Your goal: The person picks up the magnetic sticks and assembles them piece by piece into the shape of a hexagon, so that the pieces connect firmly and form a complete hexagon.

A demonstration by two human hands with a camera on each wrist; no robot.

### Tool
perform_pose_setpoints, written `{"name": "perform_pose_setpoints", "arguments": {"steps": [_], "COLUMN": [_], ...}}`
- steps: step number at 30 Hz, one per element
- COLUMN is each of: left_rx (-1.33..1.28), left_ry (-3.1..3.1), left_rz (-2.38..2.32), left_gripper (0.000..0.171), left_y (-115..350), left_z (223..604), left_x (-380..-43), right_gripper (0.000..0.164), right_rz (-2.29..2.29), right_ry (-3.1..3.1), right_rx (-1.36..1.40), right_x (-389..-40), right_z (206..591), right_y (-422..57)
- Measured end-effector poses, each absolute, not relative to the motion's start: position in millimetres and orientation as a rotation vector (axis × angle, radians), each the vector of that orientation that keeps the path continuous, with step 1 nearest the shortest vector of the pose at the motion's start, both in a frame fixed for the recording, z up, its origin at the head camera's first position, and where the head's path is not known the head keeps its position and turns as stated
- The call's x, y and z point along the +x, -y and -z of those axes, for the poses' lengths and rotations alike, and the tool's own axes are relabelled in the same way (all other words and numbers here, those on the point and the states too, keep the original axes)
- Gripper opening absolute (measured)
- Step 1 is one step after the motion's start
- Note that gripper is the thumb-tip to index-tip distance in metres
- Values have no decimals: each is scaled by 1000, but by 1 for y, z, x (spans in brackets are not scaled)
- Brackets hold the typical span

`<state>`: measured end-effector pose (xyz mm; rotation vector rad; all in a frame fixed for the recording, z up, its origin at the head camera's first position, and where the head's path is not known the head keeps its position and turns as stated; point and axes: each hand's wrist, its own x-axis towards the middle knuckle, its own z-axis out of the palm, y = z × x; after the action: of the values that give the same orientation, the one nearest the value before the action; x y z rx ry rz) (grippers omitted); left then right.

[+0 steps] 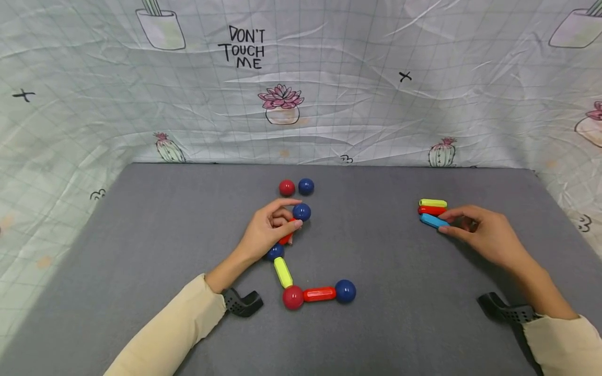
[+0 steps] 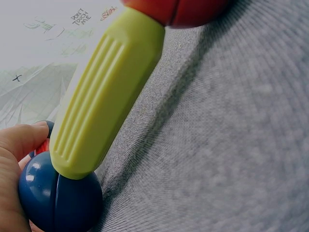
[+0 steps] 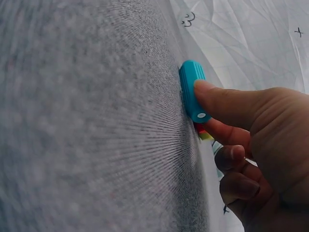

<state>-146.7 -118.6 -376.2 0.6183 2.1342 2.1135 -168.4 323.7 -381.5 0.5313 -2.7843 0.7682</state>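
My left hand (image 1: 268,227) holds a dark blue ball (image 1: 302,211) between thumb and index finger. A red rod (image 1: 285,238), partly hidden by the fingers, runs from that ball to a second blue ball (image 1: 275,252). From there a yellow-green rod (image 2: 108,92) leads to a red ball (image 1: 293,297), and another red rod (image 1: 320,294) joins it to a blue ball (image 1: 345,291). On the right, my right hand (image 1: 484,232) pinches one end of a light blue rod (image 3: 193,92) between thumb and index finger. That rod lies beside loose red (image 1: 431,210) and yellow-green (image 1: 433,202) rods.
Beyond the left hand, a loose red ball (image 1: 287,187) and a blue ball (image 1: 306,186) sit side by side on the grey tabletop (image 1: 400,324). A printed cloth (image 1: 348,104) hangs behind the table's far edge. Black bands (image 1: 242,303) circle both wrists.
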Motion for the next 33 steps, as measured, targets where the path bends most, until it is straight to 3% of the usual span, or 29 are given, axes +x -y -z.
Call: {"name": "perform_pose_setpoints", "arguments": {"steps": [20,33], "left_rx": [608,595], "left_ry": [-2131,-2128], "left_rz": [-2104,-2106], "left_gripper": [39,40], "left_y": [119,119], "left_z": [373,373], "left_x": [-147,-148], "right_gripper": [23,35], "right_rz": [-794,-879], "right_ry": [2815,2675], "right_rx": [575,749], "right_x": [-164,-158], "right_z": [375,352], "right_y": [-315,-273]}}
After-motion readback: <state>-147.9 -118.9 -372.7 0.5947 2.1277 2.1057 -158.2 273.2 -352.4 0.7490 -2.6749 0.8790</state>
